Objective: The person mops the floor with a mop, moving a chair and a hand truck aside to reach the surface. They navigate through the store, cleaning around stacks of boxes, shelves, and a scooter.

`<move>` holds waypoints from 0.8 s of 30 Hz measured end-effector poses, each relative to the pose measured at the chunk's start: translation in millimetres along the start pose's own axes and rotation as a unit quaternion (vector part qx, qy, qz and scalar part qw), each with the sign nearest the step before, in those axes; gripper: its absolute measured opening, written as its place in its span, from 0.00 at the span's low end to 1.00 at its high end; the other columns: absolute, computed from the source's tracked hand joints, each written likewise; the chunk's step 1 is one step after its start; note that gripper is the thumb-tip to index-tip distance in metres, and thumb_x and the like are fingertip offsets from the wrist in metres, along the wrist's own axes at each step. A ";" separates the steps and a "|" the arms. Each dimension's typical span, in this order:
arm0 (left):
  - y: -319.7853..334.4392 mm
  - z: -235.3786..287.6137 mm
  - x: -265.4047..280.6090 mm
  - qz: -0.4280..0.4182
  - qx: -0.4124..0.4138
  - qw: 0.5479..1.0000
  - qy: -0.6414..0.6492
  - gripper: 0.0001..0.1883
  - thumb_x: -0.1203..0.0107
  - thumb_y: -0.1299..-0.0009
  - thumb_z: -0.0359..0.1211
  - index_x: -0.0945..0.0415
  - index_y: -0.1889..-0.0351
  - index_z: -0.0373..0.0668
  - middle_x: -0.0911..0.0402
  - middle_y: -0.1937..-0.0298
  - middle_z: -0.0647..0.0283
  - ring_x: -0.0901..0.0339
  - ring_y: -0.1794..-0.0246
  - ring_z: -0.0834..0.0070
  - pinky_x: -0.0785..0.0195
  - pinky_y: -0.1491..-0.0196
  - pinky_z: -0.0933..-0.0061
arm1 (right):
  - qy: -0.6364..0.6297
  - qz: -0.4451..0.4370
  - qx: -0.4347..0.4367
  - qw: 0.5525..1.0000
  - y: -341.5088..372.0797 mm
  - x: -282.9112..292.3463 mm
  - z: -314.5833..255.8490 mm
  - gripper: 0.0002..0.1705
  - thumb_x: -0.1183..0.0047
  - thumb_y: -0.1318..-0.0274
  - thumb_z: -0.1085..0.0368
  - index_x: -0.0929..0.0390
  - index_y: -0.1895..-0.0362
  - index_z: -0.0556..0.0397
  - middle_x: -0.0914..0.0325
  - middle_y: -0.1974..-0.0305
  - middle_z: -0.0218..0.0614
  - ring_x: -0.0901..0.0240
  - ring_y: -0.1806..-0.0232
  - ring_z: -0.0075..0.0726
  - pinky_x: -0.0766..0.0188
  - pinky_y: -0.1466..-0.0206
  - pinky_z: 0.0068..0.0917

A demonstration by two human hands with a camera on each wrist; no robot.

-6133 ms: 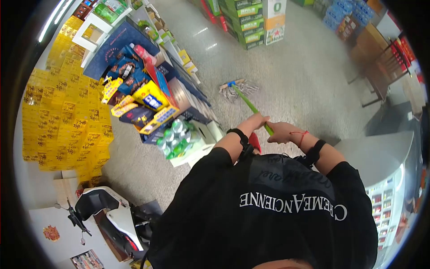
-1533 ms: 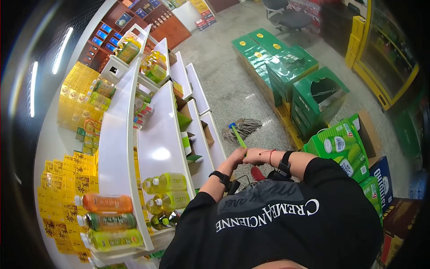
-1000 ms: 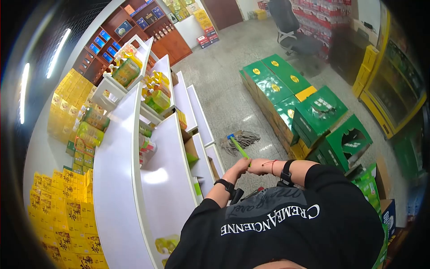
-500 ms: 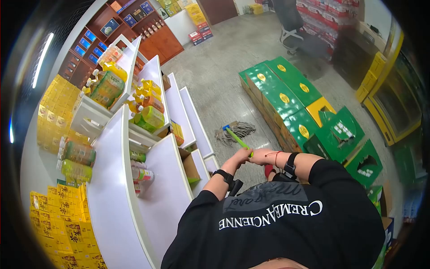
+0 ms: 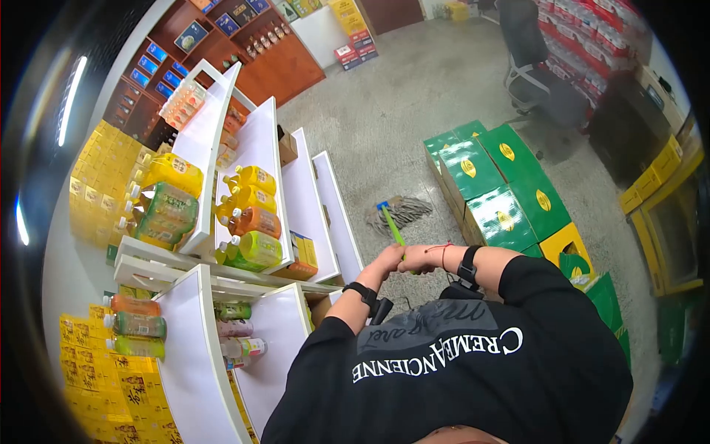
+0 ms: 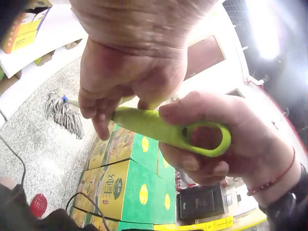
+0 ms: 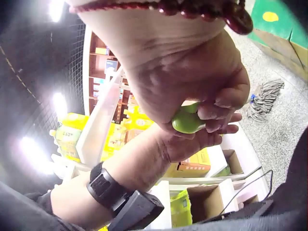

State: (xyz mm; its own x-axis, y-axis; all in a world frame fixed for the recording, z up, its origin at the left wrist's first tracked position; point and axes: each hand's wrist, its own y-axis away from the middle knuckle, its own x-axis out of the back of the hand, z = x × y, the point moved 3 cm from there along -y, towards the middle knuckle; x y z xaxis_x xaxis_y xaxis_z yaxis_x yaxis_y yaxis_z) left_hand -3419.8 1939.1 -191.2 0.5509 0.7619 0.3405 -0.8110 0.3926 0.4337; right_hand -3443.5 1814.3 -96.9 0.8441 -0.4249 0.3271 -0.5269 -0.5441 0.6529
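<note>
Both hands hold the bright green handle point(image 5: 393, 226) of a mop out in front of the body. In the head view the left hand point(image 5: 387, 262) is lower on the shaft side, and the right hand point(image 5: 423, 258) is close beside it. The left wrist view has the left fingers point(image 6: 99, 113) curled round the handle and the right hand point(image 6: 216, 120) gripping its looped end. Green plastic pokes out of the right fist point(image 7: 197, 91) in the right wrist view. The grey string mop head point(image 5: 405, 214), with a blue clamp, lies spread on the floor.
White shelves point(image 5: 299, 211) with drink bottles point(image 5: 255, 222) line the left. Green cartons point(image 5: 506, 222) stand stacked to the right of the mop, with an office chair point(image 5: 529, 74) behind. A yellow-framed cabinet point(image 5: 669, 237) stands far right; grey floor point(image 5: 355, 111) runs between.
The person has moved from near the snack display and scooter to an aisle between shelves and green cartons. The mop moved along the floor; both hands kept their hold on its handle.
</note>
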 end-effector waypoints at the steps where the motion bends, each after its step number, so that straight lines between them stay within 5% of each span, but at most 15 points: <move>1: -7.1 8.8 6.1 0.000 0.003 1.000 0.007 0.17 0.59 0.37 0.39 0.28 0.59 0.36 0.26 0.70 0.59 0.29 0.69 0.68 0.36 0.68 0.69 | 0.007 0.008 -0.012 1.000 -6.9 8.6 -0.8 0.21 0.53 0.58 0.49 0.29 0.77 0.58 0.29 0.83 0.38 0.33 0.85 0.33 0.35 0.83 0.28; 3: -19.5 25.3 20.5 -0.015 0.141 0.990 0.014 0.17 0.59 0.36 0.40 0.28 0.61 0.35 0.26 0.70 0.58 0.29 0.71 0.68 0.36 0.70 0.68 | 0.014 0.016 -0.026 0.999 -20.3 27.1 -1.2 0.21 0.53 0.57 0.50 0.29 0.79 0.58 0.30 0.84 0.38 0.33 0.86 0.33 0.36 0.83 0.29; 10: -113.3 24.0 70.2 -0.035 0.082 0.996 -0.010 0.20 0.58 0.36 0.44 0.30 0.60 0.35 0.27 0.70 0.58 0.30 0.76 0.72 0.41 0.78 0.71 | 0.014 0.065 -0.013 0.998 -65.8 105.4 -9.6 0.17 0.56 0.56 0.53 0.28 0.81 0.54 0.30 0.87 0.34 0.33 0.86 0.33 0.36 0.82 0.29; 15: -186.1 28.4 129.3 -0.049 0.128 0.990 0.024 0.24 0.58 0.35 0.45 0.35 0.53 0.32 0.27 0.69 0.58 0.30 0.79 0.76 0.46 0.84 0.76 | 0.098 0.113 -0.024 0.988 -126.3 170.8 -26.0 0.23 0.57 0.52 0.46 0.28 0.81 0.54 0.29 0.86 0.34 0.31 0.85 0.34 0.36 0.81 0.31; 18: -221.0 41.5 181.8 -0.052 0.143 0.988 0.028 0.20 0.55 0.40 0.46 0.30 0.57 0.42 0.25 0.63 0.63 0.30 0.70 0.74 0.41 0.72 0.74 | 0.068 0.099 -0.067 0.991 -174.8 212.2 -43.2 0.28 0.60 0.50 0.42 0.28 0.81 0.54 0.29 0.86 0.34 0.31 0.85 0.34 0.36 0.82 0.31; 24: -307.5 59.8 269.8 -0.086 0.123 0.989 -0.016 0.17 0.54 0.40 0.45 0.27 0.63 0.41 0.25 0.68 0.64 0.33 0.75 0.78 0.44 0.75 0.78 | 0.060 0.134 -0.068 0.987 -261.7 294.5 -67.1 0.28 0.60 0.49 0.42 0.29 0.81 0.56 0.29 0.85 0.34 0.32 0.86 0.34 0.37 0.83 0.31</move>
State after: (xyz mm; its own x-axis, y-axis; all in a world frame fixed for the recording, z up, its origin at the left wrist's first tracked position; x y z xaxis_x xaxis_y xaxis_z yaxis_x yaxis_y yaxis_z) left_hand -3009.9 1993.2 -182.8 0.6854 0.6765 0.2693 -0.6352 0.3746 0.6755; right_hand -3050.3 1880.1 -125.7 0.6866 -0.4463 0.5740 -0.7212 -0.3180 0.6154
